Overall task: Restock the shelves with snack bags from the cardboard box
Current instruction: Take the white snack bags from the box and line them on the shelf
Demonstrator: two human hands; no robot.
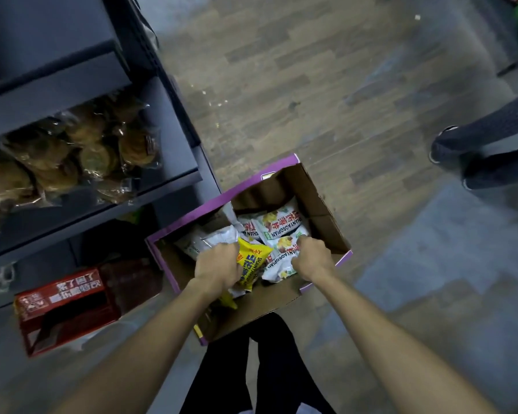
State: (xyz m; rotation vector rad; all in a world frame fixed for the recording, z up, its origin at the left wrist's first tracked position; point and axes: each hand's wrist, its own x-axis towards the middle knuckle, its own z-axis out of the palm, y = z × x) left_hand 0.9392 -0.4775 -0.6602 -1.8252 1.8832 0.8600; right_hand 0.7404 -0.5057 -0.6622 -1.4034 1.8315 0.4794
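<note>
While both arms reach down into the box (320,201), the left hand (217,264) curls round a yellow bag (253,258) and the right hand (311,255) grips a white bag (277,265). Best lifted straight up, clear of the flaps (bags likely crush easily). More bags lie beyond. The shelf (168,177) stands left, near the box.

Glossy plastic snack bags (281,228), matt cardboard box (323,204)
</note>
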